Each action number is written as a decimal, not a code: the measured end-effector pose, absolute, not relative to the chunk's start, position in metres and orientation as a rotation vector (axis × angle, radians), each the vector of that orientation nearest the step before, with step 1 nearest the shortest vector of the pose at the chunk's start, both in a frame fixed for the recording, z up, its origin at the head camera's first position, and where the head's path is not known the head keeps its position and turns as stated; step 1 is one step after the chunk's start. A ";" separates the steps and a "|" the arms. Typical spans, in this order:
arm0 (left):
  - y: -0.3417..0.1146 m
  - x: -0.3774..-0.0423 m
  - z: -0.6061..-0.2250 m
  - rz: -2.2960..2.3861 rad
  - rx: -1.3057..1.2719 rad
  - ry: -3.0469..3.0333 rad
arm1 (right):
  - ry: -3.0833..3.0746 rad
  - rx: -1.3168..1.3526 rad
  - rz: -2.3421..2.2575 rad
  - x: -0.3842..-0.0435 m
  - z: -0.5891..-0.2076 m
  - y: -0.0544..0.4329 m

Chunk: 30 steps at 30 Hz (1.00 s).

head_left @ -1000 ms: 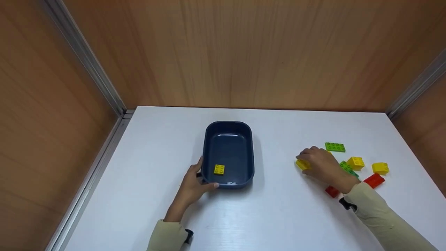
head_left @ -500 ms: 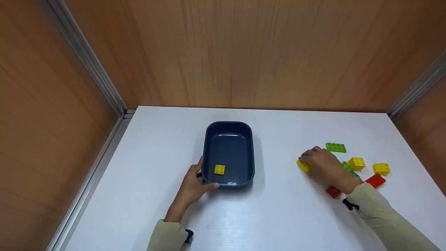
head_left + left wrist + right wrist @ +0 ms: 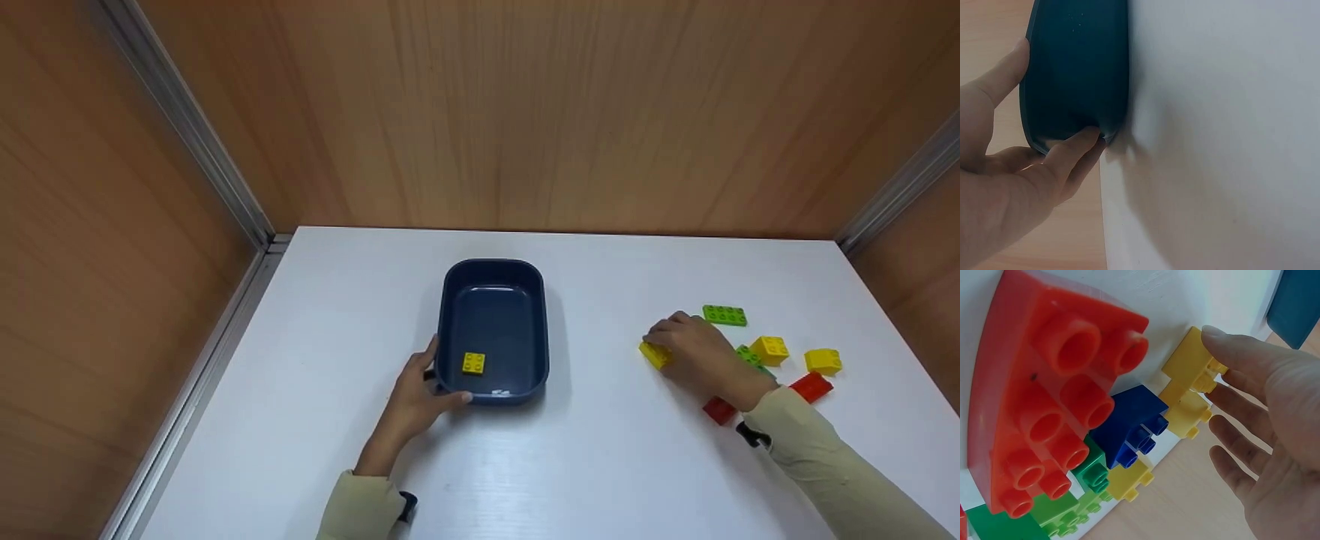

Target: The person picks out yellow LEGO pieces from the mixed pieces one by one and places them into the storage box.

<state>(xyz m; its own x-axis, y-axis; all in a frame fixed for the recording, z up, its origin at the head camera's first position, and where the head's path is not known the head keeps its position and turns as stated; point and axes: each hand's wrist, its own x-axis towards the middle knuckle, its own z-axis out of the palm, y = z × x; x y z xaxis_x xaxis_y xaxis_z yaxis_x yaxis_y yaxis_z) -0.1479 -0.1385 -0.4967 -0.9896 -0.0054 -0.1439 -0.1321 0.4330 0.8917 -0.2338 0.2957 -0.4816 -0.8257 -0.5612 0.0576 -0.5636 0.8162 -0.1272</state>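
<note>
My left hand [image 3: 412, 397] grips the near left corner of a dark blue rectangular dish [image 3: 499, 319], its thumb on the near rim and its fingers at the left side. In the left wrist view the dish [image 3: 1078, 67] stands between thumb and fingers. A small yellow building brick [image 3: 473, 363] lies inside it, studs up. To the right, my right hand [image 3: 697, 356] pinches another yellow brick [image 3: 655, 354] on the table. The right wrist view shows the thumb and index finger on this yellow brick [image 3: 1189, 357], with a second yellow brick [image 3: 1185, 409] close beside it.
Around my right hand lie a light green brick [image 3: 724, 315], two yellow bricks, a darker green brick [image 3: 748, 355] and red bricks [image 3: 811, 387]. A blue brick [image 3: 1134, 417] shows only in the right wrist view. Wooden panels [image 3: 555, 112] border the white table [image 3: 585, 465].
The right hand's fingers have shifted slightly on the yellow brick, and more of its studs show. The left hand and the dish stay in place.
</note>
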 end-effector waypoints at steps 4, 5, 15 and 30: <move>-0.138 -0.148 -0.497 1.605 -0.124 2.554 | -2.962 0.934 0.230 -0.234 -0.482 0.297; -0.138 -0.148 -0.497 1.606 -0.121 2.554 | -2.959 0.937 0.231 -0.234 -0.482 0.297; -0.135 -0.148 -0.496 1.640 -0.113 2.538 | -2.974 0.927 0.201 -0.233 -0.481 0.297; -0.136 -0.148 -0.496 1.612 -0.142 2.544 | -2.973 0.949 0.143 -0.236 -0.464 0.273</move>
